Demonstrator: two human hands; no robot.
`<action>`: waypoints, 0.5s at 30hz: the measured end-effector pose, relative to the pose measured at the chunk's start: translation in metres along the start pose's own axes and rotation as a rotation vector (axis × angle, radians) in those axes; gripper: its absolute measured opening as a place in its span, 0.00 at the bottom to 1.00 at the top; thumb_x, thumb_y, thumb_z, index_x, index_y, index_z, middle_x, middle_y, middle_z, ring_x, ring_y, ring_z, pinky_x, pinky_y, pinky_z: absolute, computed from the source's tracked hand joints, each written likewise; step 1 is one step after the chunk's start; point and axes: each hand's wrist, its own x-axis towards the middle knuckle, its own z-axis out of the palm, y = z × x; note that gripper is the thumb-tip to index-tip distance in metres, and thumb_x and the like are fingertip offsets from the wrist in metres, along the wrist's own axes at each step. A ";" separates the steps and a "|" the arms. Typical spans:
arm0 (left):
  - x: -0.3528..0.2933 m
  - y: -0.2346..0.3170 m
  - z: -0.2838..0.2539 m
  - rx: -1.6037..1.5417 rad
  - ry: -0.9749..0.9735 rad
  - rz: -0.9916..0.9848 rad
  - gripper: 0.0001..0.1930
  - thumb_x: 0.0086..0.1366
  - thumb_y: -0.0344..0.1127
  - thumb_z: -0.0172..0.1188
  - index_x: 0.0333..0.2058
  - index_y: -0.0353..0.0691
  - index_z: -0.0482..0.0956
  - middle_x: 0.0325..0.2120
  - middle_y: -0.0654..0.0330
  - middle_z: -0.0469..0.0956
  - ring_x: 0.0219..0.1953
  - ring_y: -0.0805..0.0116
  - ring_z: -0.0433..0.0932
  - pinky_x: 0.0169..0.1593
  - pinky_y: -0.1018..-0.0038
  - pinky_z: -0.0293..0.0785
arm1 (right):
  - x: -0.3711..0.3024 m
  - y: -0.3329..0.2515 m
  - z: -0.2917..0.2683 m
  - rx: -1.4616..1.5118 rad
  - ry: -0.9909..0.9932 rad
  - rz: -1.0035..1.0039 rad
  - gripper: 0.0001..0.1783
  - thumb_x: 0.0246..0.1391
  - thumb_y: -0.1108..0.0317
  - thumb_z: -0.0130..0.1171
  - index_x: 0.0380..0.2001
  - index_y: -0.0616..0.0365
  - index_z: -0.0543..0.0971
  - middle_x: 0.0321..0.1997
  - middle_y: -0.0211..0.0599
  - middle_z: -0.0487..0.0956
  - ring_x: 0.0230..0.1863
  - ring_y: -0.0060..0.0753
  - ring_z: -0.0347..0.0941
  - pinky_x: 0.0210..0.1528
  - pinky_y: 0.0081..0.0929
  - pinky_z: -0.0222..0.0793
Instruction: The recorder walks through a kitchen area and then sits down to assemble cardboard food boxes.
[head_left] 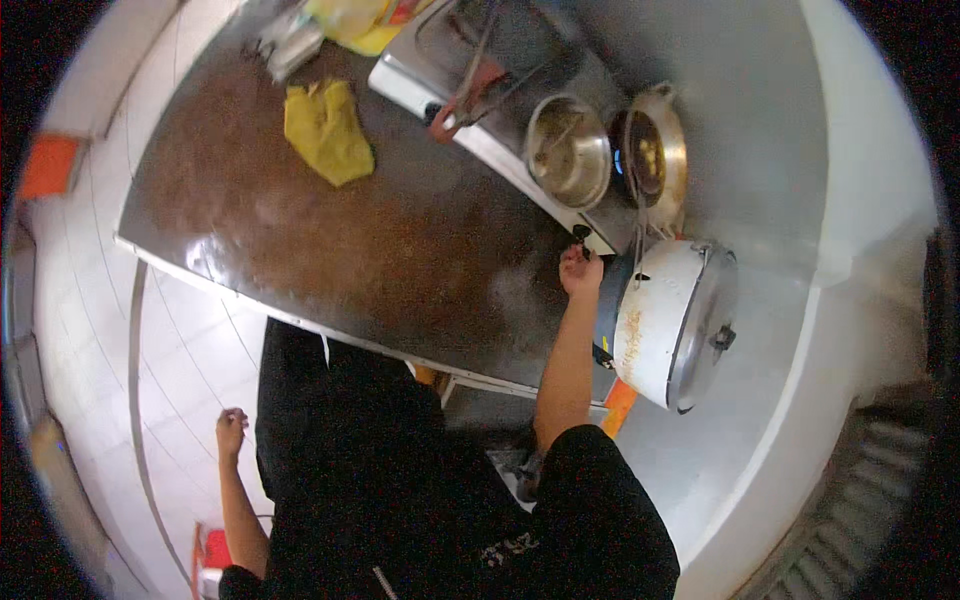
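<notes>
Right hand [581, 271] extended (fingers curled), left [231, 432] lowered

Cloth [330, 135] lies on table [420, 280], left of stove [510, 125]. Bowl [592, 165], apparently on stove, sits left of pan [674, 155].

Brownish table, yellow cloth [330, 132] flopped at its 11 o'clock, blurry yellow thing [352, 22] at 12, stove [500, 153] around 2, table [400, 230] edge at 6.

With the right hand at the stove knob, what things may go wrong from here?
The right hand is at the black knob; a wrong turn might overheat the pan, beside which a blue glow looks like flame. The white pot, if hot, could burn the nearby right forearm.
</notes>
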 end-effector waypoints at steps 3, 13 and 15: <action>0.016 -0.003 -0.009 -0.052 0.009 0.004 0.14 0.66 0.41 0.55 0.39 0.33 0.76 0.27 0.55 0.80 0.25 0.70 0.79 0.25 0.75 0.72 | -0.053 0.003 0.016 0.130 -0.384 0.017 0.34 0.65 0.41 0.32 0.41 0.65 0.71 0.37 0.44 0.76 0.33 0.36 0.71 0.33 0.28 0.74; 0.064 0.099 -0.025 0.055 -0.102 0.046 0.15 0.65 0.40 0.55 0.41 0.32 0.74 0.29 0.54 0.80 0.24 0.70 0.80 0.21 0.77 0.70 | -0.143 -0.034 0.095 -0.456 -0.250 -0.218 0.30 0.62 0.44 0.48 0.47 0.64 0.74 0.33 0.35 0.79 0.27 0.25 0.75 0.28 0.20 0.74; 0.058 0.125 -0.026 0.077 -0.077 0.079 0.15 0.65 0.40 0.55 0.42 0.33 0.73 0.29 0.54 0.80 0.25 0.70 0.80 0.21 0.77 0.70 | -0.145 -0.029 0.101 -0.440 -0.166 -0.273 0.24 0.61 0.48 0.53 0.43 0.60 0.76 0.28 0.28 0.77 0.21 0.19 0.71 0.22 0.17 0.69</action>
